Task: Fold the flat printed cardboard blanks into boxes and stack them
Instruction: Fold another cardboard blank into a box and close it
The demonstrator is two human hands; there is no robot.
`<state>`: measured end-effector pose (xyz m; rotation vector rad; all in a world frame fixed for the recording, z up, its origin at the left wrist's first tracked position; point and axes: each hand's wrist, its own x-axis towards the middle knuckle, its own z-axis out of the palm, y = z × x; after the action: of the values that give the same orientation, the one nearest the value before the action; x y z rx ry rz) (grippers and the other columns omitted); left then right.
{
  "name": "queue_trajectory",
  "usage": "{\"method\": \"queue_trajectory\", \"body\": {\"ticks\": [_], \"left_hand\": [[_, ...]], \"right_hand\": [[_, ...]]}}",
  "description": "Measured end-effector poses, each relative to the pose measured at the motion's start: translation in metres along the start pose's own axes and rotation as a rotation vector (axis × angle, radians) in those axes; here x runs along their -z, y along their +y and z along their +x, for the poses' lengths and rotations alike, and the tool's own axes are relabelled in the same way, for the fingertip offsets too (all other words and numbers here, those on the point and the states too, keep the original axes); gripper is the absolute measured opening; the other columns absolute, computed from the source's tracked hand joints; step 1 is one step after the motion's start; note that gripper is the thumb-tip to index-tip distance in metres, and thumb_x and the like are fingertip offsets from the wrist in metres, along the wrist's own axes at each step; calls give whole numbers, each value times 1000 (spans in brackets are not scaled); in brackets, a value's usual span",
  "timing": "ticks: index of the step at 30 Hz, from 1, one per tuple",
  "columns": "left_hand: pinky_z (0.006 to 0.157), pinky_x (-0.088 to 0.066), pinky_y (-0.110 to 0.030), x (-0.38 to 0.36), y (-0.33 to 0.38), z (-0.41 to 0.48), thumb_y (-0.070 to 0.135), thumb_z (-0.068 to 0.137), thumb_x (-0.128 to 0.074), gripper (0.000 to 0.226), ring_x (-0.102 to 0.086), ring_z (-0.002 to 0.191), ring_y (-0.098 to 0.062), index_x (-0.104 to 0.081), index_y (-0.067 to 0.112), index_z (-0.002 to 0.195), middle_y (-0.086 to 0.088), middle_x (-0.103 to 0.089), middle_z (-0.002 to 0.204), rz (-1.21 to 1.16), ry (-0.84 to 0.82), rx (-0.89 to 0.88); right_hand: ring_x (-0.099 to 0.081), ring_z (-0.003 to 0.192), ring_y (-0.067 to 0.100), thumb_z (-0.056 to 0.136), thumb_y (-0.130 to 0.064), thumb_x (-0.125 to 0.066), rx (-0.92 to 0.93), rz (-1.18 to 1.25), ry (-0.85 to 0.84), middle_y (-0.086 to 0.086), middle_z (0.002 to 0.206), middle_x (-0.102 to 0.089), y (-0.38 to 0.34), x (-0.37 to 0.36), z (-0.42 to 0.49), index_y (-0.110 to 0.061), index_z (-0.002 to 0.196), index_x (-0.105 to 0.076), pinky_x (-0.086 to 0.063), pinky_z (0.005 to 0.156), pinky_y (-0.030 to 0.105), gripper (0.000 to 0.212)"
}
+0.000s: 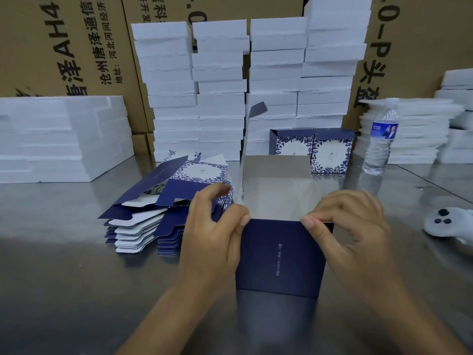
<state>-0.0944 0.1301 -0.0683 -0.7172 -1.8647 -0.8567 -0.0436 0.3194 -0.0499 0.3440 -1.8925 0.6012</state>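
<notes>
Status: early in the run, with one unit in work.

The half-formed box (280, 257) stands on the surface (64, 252) at near centre, open at the top, with its pale inside showing. Its dark blue near wall is upright. One flap rises at the far left corner but is too blurred to judge.

The left hand (215, 224) pinches the left end of that wall's top edge. The right hand (353, 221) pinches the right end. Both are clamped on the card, set apart by the wall's width.

Done: two finished boxes (330, 153) stand side by side and touching at the far centre right. Neither rests on the other, so no stack has been started.

Left to do: a sizeable fanned pile of flat blanks (151, 213) lies just left of the left hand. Judged by this pile, most of the folding is outstanding. The box in work needs its top closed before it can join the others.

Also present: white foam stacks (220, 98) along the far side, a water bottle (381, 139) at far right, and a white controller (446, 222) at the right edge.
</notes>
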Motion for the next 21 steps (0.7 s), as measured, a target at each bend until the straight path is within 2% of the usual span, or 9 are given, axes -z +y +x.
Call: {"method": "queue_trajectory", "body": {"ticks": [2, 5, 8, 10, 12, 14, 16, 18, 21], "left_hand": [[91, -35, -20, -1, -3, 0, 23, 96, -39, 24, -46, 111, -19, -57, 11, 85, -4, -39, 121, -20, -3, 36], [88, -31, -15, 0, -5, 2, 28, 98, -37, 21, -42, 109, -11, -53, 20, 87, -4, -38, 121, -55, -28, 67], [89, -31, -10, 0, -4, 1, 38, 99, -35, 28, -40, 106, -5, -55, 23, 88, -3, -38, 121, -65, 1, 90], [93, -30, -8, -1, -3, 0, 32, 96, -48, 20, -38, 103, -2, -63, 21, 89, -4, -38, 117, -83, 77, 131], [93, -33, -11, -2, -3, 0, 23, 89, -61, 6, -40, 102, -1, -64, 28, 93, -3, -37, 112, -123, 110, 235], [90, -37, -13, -2, -1, 0, 20, 91, -62, 17, -44, 100, 0, -61, 37, 96, 0, -39, 106, -204, 42, 334], [91, -38, -12, 0, 4, 1, 34, 91, -53, 16, -48, 102, 1, -59, 43, 103, 6, -42, 110, -300, -69, 422], [95, -34, -8, 0, 9, -1, 54, 91, -43, 29, -45, 112, 6, -56, 45, 115, 12, -42, 118, -399, -150, 484], [99, -28, -5, 0, 15, -2, 71, 79, -37, 54, -34, 124, 16, -48, 50, 127, 27, -41, 131, -567, -252, 572]], "right_hand": [[-54, 82, 15, 86, -27, -56, -9, 57, 13, -4, 75, -61, 1, 2, 0, -11, 67, -67, -40, 84, 36, 27], [-54, 76, 21, 89, -26, -51, -54, 91, 7, -3, 72, -58, 2, 4, -1, -15, 64, -56, -38, 77, 21, 28], [-50, 70, 21, 89, -26, -50, -35, 27, 4, -1, 66, -54, 2, 1, -3, -8, 60, -53, -36, 72, 26, 34], [-47, 70, 17, 89, -25, -53, 18, -7, 46, 0, 63, -54, -1, 0, -4, -6, 58, -54, -34, 73, 28, 36], [-47, 69, 16, 89, -23, -55, 82, -4, 103, -1, 61, -55, -5, -1, -5, -5, 56, -56, -35, 72, 32, 37], [-49, 71, 17, 93, -26, -53, 136, 42, 120, -3, 63, -56, -10, -3, -8, -6, 58, -60, -38, 70, 37, 40], [-53, 76, 19, 96, -33, -48, 165, 99, 70, -4, 69, -60, -16, -6, -11, -9, 68, -68, -41, 70, 42, 42], [-55, 87, 17, 97, -37, -43, 184, 127, 1, -4, 78, -65, -23, -10, -14, -13, 84, -73, -41, 77, 41, 40], [-54, 110, 13, 98, -38, -37, 195, 153, -64, -7, 100, -68, -26, -10, -16, -20, 113, -63, -38, 94, 46, 35]]}}
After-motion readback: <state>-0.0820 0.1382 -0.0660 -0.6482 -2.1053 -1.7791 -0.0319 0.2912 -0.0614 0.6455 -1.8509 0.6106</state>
